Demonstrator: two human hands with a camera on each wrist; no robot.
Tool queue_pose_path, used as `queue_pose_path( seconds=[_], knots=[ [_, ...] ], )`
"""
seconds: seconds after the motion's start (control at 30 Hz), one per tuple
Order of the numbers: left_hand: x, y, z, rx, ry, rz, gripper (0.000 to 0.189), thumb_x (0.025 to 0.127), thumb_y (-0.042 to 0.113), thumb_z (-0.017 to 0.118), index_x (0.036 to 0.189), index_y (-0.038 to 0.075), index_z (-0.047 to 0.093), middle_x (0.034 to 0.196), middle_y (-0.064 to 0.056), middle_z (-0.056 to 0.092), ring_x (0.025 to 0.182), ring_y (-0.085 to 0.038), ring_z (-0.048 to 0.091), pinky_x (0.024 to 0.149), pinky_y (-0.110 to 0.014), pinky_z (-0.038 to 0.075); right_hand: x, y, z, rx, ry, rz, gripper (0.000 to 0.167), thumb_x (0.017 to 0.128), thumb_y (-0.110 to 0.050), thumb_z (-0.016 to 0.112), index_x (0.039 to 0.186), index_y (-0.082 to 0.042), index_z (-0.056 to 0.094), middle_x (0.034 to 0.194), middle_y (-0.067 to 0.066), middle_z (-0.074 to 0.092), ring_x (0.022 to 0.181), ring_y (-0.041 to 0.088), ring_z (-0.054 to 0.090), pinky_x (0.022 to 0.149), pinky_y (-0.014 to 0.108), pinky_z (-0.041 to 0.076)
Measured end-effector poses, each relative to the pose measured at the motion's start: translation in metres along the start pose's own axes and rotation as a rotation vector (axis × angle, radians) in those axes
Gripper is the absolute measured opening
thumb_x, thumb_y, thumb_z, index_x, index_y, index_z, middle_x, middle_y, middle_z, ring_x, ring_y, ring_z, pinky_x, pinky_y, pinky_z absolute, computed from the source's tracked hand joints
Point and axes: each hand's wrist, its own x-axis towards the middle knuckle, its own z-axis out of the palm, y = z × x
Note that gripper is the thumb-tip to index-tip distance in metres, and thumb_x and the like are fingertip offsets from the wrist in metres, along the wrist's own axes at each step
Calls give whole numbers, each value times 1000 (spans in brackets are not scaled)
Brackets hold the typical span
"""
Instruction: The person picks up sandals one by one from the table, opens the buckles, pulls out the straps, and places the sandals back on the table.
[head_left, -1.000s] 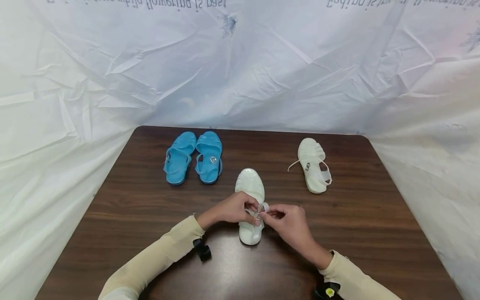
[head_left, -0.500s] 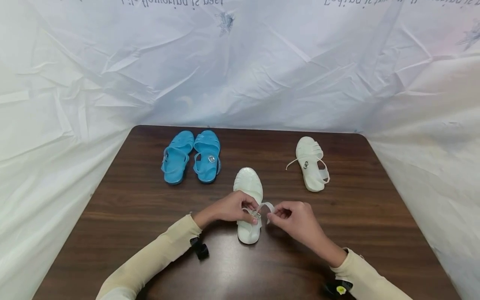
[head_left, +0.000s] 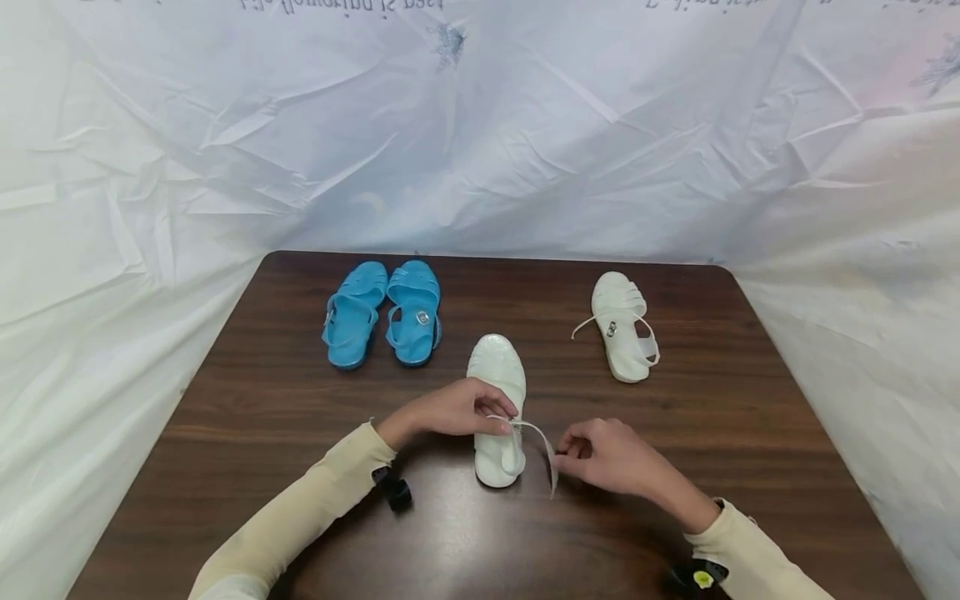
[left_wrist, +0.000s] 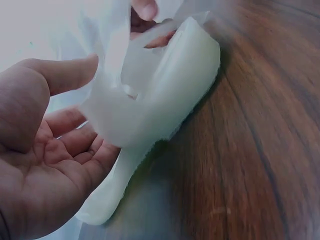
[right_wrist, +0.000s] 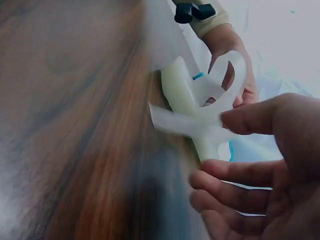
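Note:
A white sandal (head_left: 497, 367) lies in the middle of the table, toe pointing away from me. My left hand (head_left: 461, 408) is at its ankle strap, holding it near the buckle between thumb and fingers; the fingertips are partly hidden behind the strap in the left wrist view. From the buckle, the loose strap end (head_left: 546, 450) curves out to the right and hangs down. My right hand (head_left: 611, 456) is beside that end, with a gap between thumb and fingers (right_wrist: 235, 172) in the right wrist view. The thumb tip overlaps the blurred strap there; contact is unclear.
Another white sandal (head_left: 618, 325), its strap undone, lies at the back right of the brown table (head_left: 750, 400). A pair of blue sandals (head_left: 414, 312) stands at the back left. White sheeting (head_left: 480, 150) hangs behind the table.
My right hand has moved right and toward me, drawing the strap end out of the buckle area; its fingers have loosened from it. My left hand has stayed at the sandal.

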Motion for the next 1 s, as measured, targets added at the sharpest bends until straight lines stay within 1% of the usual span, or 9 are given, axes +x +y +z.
queue_pose_path(
  seconds=[0.13, 0.23, 0.3, 0.4, 0.5, 0.63, 0.7, 0.8, 1.0],
  knots=[
    [-3, 0, -5, 24, 29, -6, 22, 99, 19, 70, 117, 6, 73, 106, 2, 75, 100, -7, 69, 89, -26, 55, 15, -6, 6, 48, 98, 16, 21, 95, -41, 73, 95, -19, 76, 79, -15, 67, 73, 2, 61, 66, 24, 51],
    [-3, 1, -7, 55, 57, -5, 22, 100, 20, 69, 117, 6, 73, 102, 4, 75, 95, -6, 68, 86, -26, 55, 27, -13, 15, 97, 167, 20, 26, 94, -44, 73, 98, -19, 76, 83, -14, 70, 78, 3, 64, 70, 25, 52],
    [-3, 1, -8, 77, 66, 0, 22, 100, 21, 68, 116, 8, 74, 99, 5, 75, 91, -6, 67, 82, -25, 55, 34, -17, 21, 126, 184, 19, 27, 93, -45, 74, 99, -18, 77, 84, -14, 70, 78, 2, 64, 70, 25, 53],
    [-4, -1, -8, 97, 55, 7, 18, 100, 20, 68, 114, 12, 76, 95, 8, 75, 86, -6, 66, 76, -24, 54, 41, -21, 29, 148, 191, 15, 24, 92, -42, 77, 96, -18, 77, 82, -13, 69, 75, 2, 63, 67, 24, 53],
    [-4, -4, -8, 92, 41, 22, 16, 100, 17, 68, 113, 14, 76, 93, 9, 75, 86, -6, 67, 76, -24, 53, 44, -23, 35, 166, 203, 3, 19, 90, -38, 79, 93, -19, 77, 80, -13, 68, 72, 2, 62, 64, 23, 53],
    [-5, -7, -9, 64, 41, 42, 16, 100, 16, 69, 113, 12, 76, 95, 7, 76, 90, -6, 69, 79, -25, 55, 47, -23, 40, 185, 230, -32, 14, 88, -32, 82, 91, -19, 78, 81, -12, 69, 72, 2, 62, 65, 22, 53],
    [-6, -7, -9, 58, 43, 54, 16, 99, 16, 69, 113, 11, 76, 96, 6, 76, 89, -6, 69, 79, -25, 55, 47, -24, 41, 184, 248, -45, 11, 87, -27, 83, 91, -18, 78, 82, -11, 70, 73, 1, 62, 66, 22, 54],
    [-8, -6, -9, 70, 51, 73, 17, 97, 16, 72, 113, 11, 77, 95, 6, 76, 86, -6, 68, 76, -24, 55, 47, -26, 44, 165, 280, -46, 9, 84, -23, 85, 88, -19, 78, 82, -12, 70, 75, 2, 63, 68, 22, 54],
    [-12, -8, -6, 87, 73, 94, 16, 95, 21, 76, 109, 18, 81, 93, 12, 76, 76, -4, 65, 69, -23, 54, 42, -24, 47, 144, 333, -60, 11, 79, -19, 88, 84, -22, 78, 82, -14, 70, 75, 1, 63, 69, 23, 54]
  ],
)
